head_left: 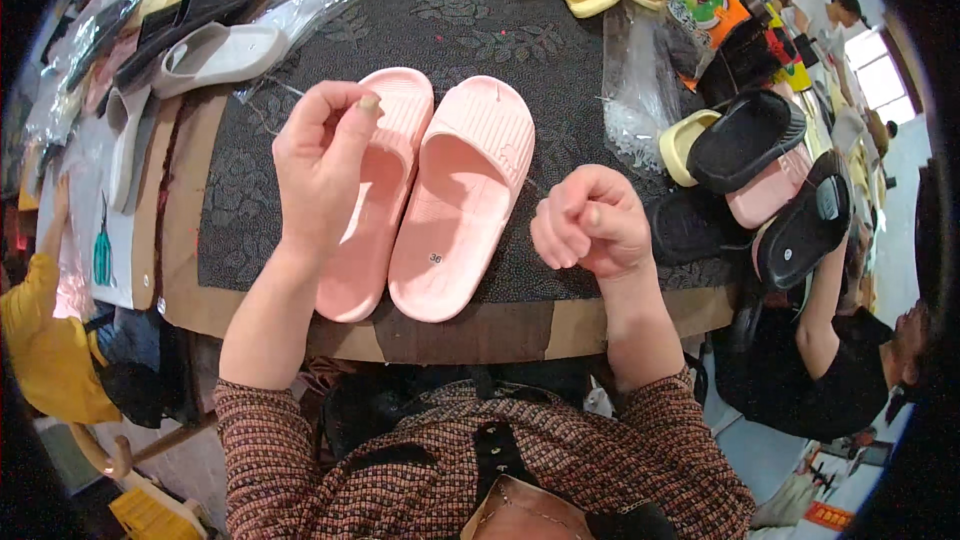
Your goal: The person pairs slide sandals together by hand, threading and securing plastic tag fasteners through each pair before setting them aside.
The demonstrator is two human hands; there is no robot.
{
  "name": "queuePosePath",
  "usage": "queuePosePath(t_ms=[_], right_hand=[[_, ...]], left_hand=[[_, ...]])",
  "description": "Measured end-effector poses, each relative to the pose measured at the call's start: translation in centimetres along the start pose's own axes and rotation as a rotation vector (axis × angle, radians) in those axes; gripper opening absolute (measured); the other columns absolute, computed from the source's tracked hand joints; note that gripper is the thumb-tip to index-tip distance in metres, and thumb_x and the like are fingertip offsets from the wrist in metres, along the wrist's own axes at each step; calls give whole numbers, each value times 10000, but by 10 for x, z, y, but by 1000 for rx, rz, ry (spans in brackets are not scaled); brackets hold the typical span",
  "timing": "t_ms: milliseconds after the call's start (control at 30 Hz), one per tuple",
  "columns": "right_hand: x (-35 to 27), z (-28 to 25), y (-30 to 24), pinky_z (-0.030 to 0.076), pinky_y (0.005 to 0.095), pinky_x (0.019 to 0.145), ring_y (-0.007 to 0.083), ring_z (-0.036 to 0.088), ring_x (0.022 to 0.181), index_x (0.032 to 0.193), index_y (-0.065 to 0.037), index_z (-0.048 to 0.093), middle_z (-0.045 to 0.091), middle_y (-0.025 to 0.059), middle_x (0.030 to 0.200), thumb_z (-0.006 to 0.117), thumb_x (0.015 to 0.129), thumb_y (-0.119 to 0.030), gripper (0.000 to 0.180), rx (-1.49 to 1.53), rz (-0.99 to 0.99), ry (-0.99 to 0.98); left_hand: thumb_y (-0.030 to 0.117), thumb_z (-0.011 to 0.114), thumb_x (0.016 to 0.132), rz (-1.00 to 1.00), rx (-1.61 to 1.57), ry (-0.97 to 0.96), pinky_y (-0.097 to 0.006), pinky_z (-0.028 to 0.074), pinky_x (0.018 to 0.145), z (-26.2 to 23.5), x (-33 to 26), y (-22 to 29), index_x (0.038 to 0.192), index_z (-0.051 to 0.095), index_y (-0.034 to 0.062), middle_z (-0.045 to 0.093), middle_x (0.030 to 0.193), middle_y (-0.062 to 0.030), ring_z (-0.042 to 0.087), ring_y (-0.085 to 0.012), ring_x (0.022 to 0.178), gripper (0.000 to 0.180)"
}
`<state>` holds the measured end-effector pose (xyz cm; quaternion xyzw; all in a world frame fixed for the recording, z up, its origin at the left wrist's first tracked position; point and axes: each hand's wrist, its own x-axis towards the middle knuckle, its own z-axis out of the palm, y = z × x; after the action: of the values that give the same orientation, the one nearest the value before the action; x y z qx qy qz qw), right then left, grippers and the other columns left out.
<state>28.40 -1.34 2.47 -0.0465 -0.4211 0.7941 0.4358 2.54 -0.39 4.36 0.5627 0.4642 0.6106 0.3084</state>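
Pink slippers (452, 230) lie paired on the worktop (590, 328), just left of frame centre, the left hand (320, 155) pressing thumb to finger and the right hand (600, 225) curled, contents indiscernible; steadying one sole would probably aid precise fingertip work.

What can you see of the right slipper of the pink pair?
The right slipper is pale pink and backless, with one broad ribbed strap and a small dark mark inside the heel. It looks like moulded foam. It lies upright on the mat, toe away from the person, heel past the mat's near edge. Its mate lies close on the left. The right hand is beside it, apparently apart.
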Motion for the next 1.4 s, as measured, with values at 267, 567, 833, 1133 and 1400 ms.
queuePosePath(t_ms=[267, 567, 833, 1133, 1400], right_hand=[[-3, -12, -8, 529, 375, 651, 255, 599, 839, 1161, -67, 588, 612, 99, 907, 637, 850, -77, 315, 156, -88, 73], [-1, -8, -8, 552, 337, 727, 241, 630, 953, 1186, -77, 584, 621, 79, 970, 583, 873, -8, 320, 230, -172, 274], [-1, -28, -5, 529, 342, 674, 230, 632, 900, 1121, -104, 616, 632, 106, 1067, 586, 902, -108, 222, 332, -177, 205], [1, -29, -12, 418, 313, 620, 167, 495, 748, 1049, -148, 643, 640, 76, 1108, 599, 904, -207, 162, 299, -279, 440], [2, -30, -10, 351, 282, 566, 121, 425, 606, 1048, -128, 642, 579, 18, 797, 541, 943, -259, 196, 367, -211, 308]], left_hand=[[111, 615, 906, -186, -188, -67, -178, 444, 666, -1, 3, 1, 959, 637, 2, 613, 824, 17, 536, -27, 745, 123], [55, 579, 907, -167, -251, -130, -174, 460, 621, 1, 1, 0, 995, 606, 1, 613, 818, 3, 554, -32, 722, 107], [54, 578, 901, -152, -189, -140, -171, 458, 612, -1, 2, -1, 981, 607, 7, 620, 829, -3, 555, -29, 717, 97], [45, 564, 914, -88, -196, -113, -208, 474, 755, 5, 1, -5, 983, 600, 5, 612, 910, -12, 575, -61, 812, 88], [30, 502, 937, 49, -172, -30, -239, 465, 823, 7, 2, -7, 991, 576, 8, 609, 990, -40, 580, -94, 890, 94]])
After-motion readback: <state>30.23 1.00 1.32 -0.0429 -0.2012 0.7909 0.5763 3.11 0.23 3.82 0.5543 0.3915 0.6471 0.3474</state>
